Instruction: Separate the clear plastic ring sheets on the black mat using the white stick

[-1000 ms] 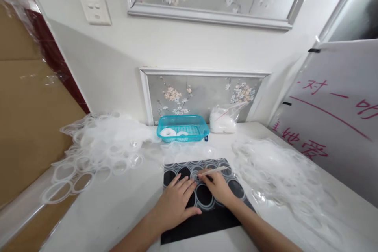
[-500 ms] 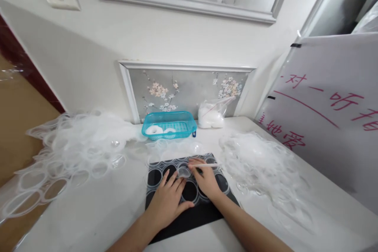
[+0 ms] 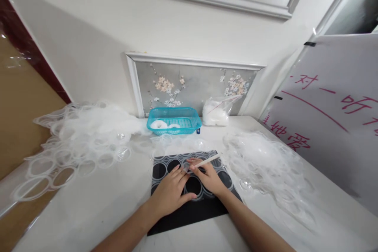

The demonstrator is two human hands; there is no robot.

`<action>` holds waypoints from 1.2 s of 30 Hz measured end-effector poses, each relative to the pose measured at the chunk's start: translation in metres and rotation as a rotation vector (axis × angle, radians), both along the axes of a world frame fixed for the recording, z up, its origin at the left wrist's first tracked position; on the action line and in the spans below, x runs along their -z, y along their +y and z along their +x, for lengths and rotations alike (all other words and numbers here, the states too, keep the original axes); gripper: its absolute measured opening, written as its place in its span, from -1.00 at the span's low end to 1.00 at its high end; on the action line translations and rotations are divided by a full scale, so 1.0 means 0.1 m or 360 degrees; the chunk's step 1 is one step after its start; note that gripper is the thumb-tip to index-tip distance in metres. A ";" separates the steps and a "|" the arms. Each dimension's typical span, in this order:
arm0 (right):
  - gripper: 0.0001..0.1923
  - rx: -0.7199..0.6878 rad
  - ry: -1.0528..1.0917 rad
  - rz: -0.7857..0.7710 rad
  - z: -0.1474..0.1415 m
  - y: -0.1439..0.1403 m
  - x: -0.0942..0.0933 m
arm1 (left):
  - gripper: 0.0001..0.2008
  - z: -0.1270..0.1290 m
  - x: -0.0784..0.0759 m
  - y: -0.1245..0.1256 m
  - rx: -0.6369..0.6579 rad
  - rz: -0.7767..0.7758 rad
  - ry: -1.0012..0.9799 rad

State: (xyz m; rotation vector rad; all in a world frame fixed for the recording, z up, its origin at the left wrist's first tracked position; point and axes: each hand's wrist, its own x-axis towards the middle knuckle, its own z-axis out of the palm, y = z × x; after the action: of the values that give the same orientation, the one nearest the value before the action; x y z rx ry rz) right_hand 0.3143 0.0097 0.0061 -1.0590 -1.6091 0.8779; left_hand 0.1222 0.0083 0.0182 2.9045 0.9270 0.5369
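A black mat (image 3: 189, 220) lies on the table under a clear plastic sheet (image 3: 193, 186) marked with rows of pale rings. My left hand (image 3: 174, 189) rests palm down on the sheet, its thumb apart and its fingers stretched towards the middle. Pinched in my right hand (image 3: 208, 175) is a slim white pen-like stick (image 3: 210, 160), slanting up to the right. Its lower end is hidden by my fingers. Between the fingertips of both hands sits a small clear round piece (image 3: 186, 165), partly covered.
Heaps of clear ring-cut plastic lie to the left (image 3: 97, 138) and right (image 3: 265, 157). At the back stand a blue plastic basket (image 3: 174, 112) with white rolls in it and a clear bag of white material (image 3: 217, 114). A whiteboard (image 3: 330, 126) leans at right.
My left fingers have drawn closer together and moved up to the right hand, covering more of the clear round piece. The white stick now tilts more steeply. The whole view has shifted slightly.
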 end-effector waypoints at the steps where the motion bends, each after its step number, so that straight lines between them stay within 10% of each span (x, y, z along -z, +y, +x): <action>1: -0.70 -0.0046 0.0051 -0.0028 0.00 0.00 0.00 | -0.39 -0.01 -0.02 0.00 0.0029 0.0001 -0.0005; 12: -0.62 -0.0173 0.0409 -0.0339 0.09 0.00 -0.13 | -0.66 -0.03 -0.14 0.02 0.0231 0.0107 -0.0145; 25: -0.63 -0.0068 0.0388 -0.0338 0.08 0.04 -0.10 | -0.52 -0.02 -0.17 0.10 -0.0185 -0.0592 -0.0269; 31: -0.52 0.0565 0.0311 -0.0183 0.17 0.13 0.00 | -0.53 0.01 -0.05 0.06 -0.0094 -0.0340 -0.0057; 36: -0.65 0.0400 0.0096 -0.0118 0.07 0.07 0.02 | -0.52 0.05 0.04 -0.02 0.0103 -0.0031 0.0048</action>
State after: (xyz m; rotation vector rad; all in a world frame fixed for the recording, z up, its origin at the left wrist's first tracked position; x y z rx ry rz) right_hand 0.3213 0.0167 0.0041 -1.2448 -1.3670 0.7963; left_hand 0.1270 0.0068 0.0137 2.9215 0.8333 0.4785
